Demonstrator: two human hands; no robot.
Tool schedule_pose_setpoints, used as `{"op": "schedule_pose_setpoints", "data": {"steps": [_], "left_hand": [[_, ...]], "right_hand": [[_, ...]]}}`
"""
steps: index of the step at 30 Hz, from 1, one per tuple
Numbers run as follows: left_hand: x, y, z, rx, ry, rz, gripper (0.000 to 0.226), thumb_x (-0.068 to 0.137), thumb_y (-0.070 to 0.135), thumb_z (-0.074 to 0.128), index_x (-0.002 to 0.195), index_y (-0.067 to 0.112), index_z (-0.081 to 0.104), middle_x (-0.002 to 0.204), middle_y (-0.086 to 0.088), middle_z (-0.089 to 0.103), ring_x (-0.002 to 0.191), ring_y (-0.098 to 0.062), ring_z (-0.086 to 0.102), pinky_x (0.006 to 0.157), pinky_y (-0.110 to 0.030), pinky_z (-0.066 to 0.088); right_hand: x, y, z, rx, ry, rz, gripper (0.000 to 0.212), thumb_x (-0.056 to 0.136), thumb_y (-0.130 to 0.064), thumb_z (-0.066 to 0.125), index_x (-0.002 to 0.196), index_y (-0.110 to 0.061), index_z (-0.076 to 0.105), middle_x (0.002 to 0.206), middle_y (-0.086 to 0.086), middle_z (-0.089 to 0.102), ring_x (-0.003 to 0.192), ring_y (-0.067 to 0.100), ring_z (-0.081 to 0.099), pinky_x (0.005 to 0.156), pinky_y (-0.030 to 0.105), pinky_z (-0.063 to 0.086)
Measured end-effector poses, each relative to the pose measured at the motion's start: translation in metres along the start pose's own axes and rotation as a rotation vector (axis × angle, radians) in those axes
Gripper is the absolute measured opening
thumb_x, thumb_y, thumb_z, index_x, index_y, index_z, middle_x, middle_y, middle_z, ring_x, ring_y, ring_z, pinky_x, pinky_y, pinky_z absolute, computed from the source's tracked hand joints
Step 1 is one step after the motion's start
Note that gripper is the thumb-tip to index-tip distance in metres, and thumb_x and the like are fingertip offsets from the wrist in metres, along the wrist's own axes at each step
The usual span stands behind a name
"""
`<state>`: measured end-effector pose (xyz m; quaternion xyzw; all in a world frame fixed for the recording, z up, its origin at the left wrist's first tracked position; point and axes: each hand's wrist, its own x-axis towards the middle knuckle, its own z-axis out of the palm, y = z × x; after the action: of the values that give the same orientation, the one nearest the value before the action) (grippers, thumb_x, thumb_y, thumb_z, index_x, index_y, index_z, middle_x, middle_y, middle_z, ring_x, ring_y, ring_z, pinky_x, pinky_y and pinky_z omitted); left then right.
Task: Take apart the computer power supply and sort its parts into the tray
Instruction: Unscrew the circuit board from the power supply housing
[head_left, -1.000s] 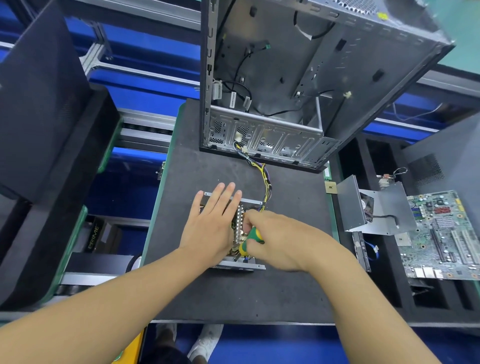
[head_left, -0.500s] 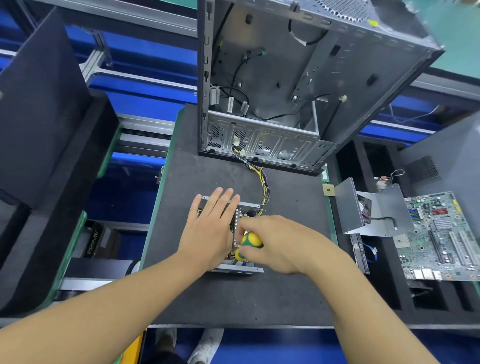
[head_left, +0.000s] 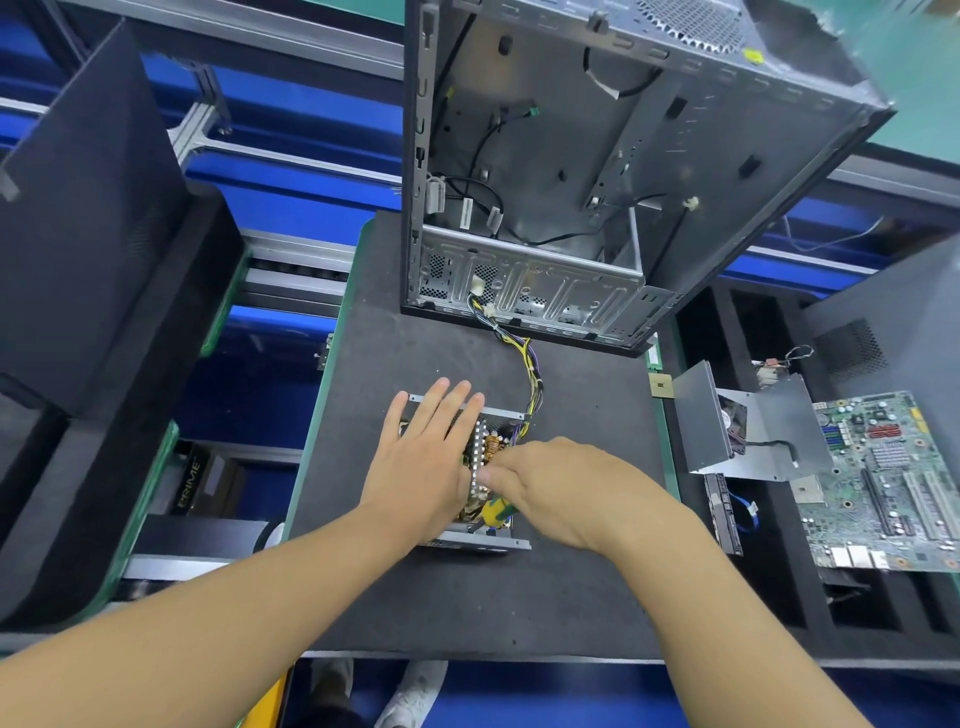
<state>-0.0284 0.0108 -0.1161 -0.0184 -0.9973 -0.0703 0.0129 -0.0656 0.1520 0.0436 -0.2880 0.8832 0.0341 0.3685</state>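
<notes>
Left hand (head_left: 421, 457) lay flat, fingers straight, pinning the power supply (head_left: 480, 449) steady; right hand (head_left: 561, 493) gripped the screwdriver (head_left: 496, 512) working inside.

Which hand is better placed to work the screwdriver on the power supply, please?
The right hand: it grips the screwdriver over the power supply, while the left hand lies flat, steadying it.

An open computer case (head_left: 545, 156) is standing at the table's (head_left: 389, 338) far edge. White shoes (head_left: 415, 686) are showing beneath its near edge.
</notes>
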Motion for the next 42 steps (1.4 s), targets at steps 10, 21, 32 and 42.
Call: {"op": "schedule_pose_setpoints", "data": {"steps": [10, 21, 32, 42], "left_hand": [[0.0, 0.001, -0.002, -0.028, 0.045, -0.01, 0.072, 0.09, 0.031, 0.056, 0.156, 0.019, 0.03, 0.163, 0.0, 0.027, 0.153, -0.02, 0.018, 0.121, -0.052, 0.013], [0.0, 0.003, -0.003, -0.039, 0.037, -0.013, 0.076, 0.087, 0.03, 0.057, 0.157, 0.02, 0.027, 0.164, 0.002, 0.024, 0.153, -0.019, 0.014, 0.122, -0.051, 0.011], [0.0, 0.002, -0.002, -0.029, 0.013, -0.02, 0.075, 0.091, 0.03, 0.049, 0.159, 0.021, 0.018, 0.167, 0.003, 0.014, 0.154, -0.018, 0.005, 0.123, -0.051, 0.006], [0.0, 0.002, -0.003, -0.024, 0.01, -0.014, 0.076, 0.088, 0.027, 0.048, 0.159, 0.021, 0.02, 0.166, 0.002, 0.017, 0.154, -0.019, 0.008, 0.123, -0.051, 0.008]], "right_hand": [[-0.002, -0.002, 0.004, 0.131, -0.058, -0.032, 0.023, 0.093, -0.019, 0.052, 0.112, -0.019, 0.039, 0.115, 0.0, 0.036, 0.093, 0.025, 0.042, 0.076, 0.038, 0.04], [0.001, -0.004, 0.009, 0.15, 0.115, 0.101, 0.031, 0.103, -0.047, 0.032, 0.101, -0.016, 0.038, 0.096, 0.006, 0.054, 0.086, 0.033, 0.054, 0.072, 0.041, 0.044], [0.0, 0.0, 0.002, 0.16, -0.002, 0.144, 0.035, 0.1, -0.056, 0.025, 0.102, -0.022, 0.035, 0.102, 0.002, 0.047, 0.083, 0.027, 0.049, 0.072, 0.04, 0.039], [0.007, 0.003, -0.001, 0.123, -0.009, 0.047, 0.027, 0.095, -0.033, 0.05, 0.117, -0.018, 0.043, 0.118, 0.002, 0.044, 0.09, 0.026, 0.052, 0.084, 0.041, 0.047]]}}
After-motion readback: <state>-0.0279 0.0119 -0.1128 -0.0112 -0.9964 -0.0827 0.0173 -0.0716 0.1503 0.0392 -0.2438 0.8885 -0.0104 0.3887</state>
